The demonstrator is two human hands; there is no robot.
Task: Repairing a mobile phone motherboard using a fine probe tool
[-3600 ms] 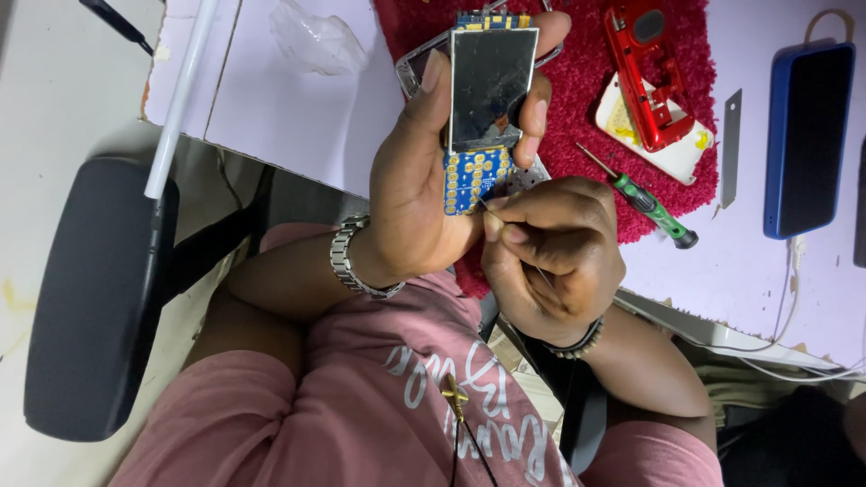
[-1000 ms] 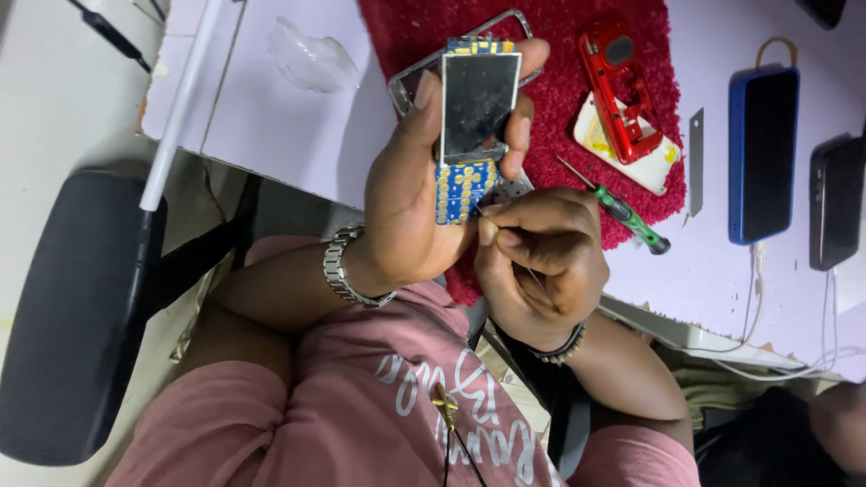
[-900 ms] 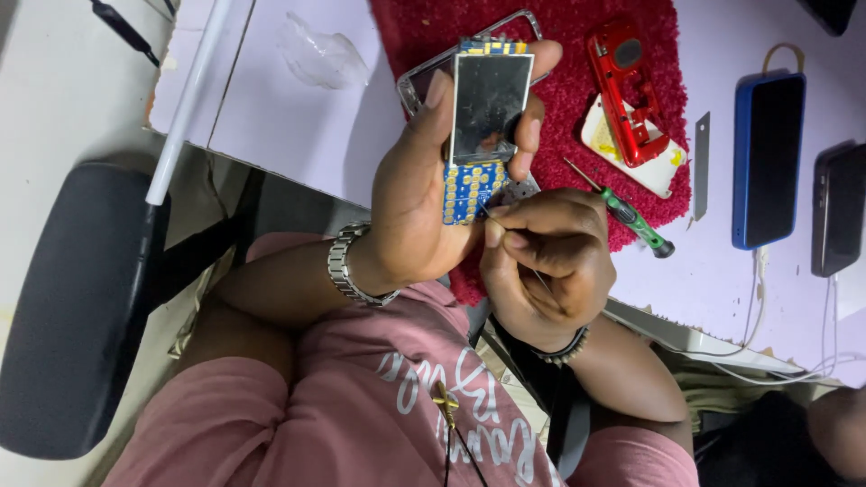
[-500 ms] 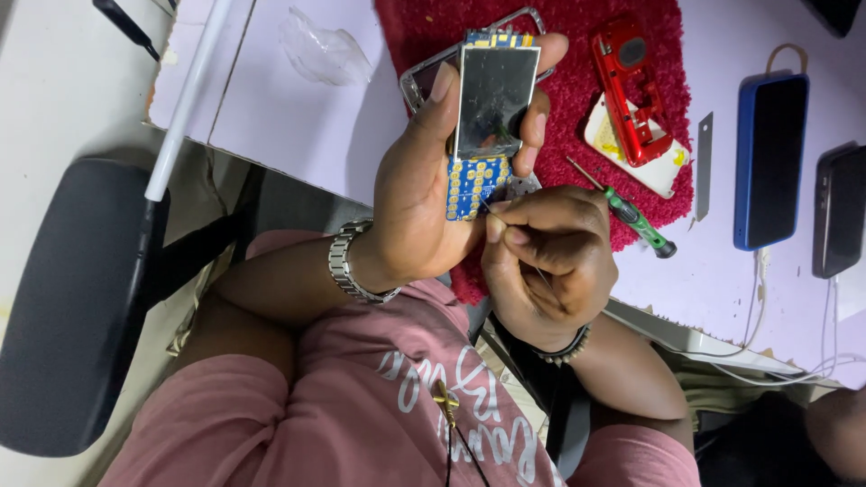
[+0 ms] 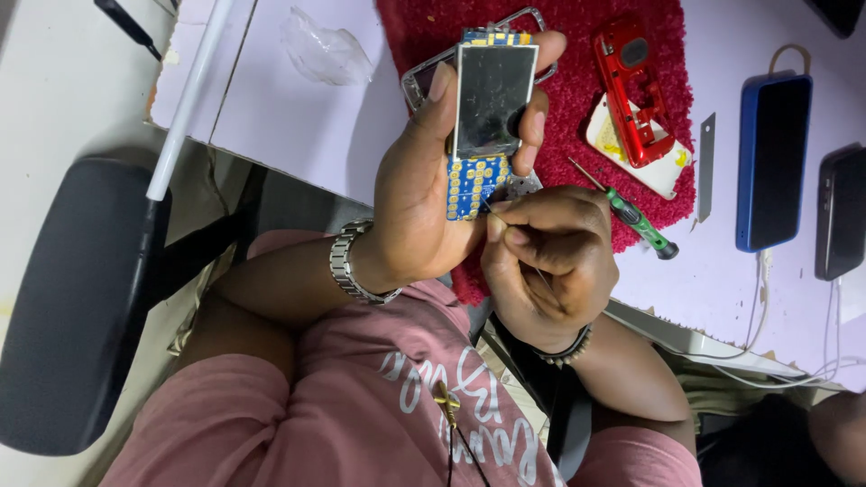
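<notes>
Your left hand grips the bare phone board, screen up, above the red mat, while your right hand pinches a thin probe at its blue keypad end; keep the board steady and the tip light.

Bright, even indoor light, soft shadows, sharp focus, mild screen glare

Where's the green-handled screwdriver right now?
In the head view, the green-handled screwdriver lies on the right edge of the red mat, just below the red phone shell and beside the right hand, untouched.
</notes>
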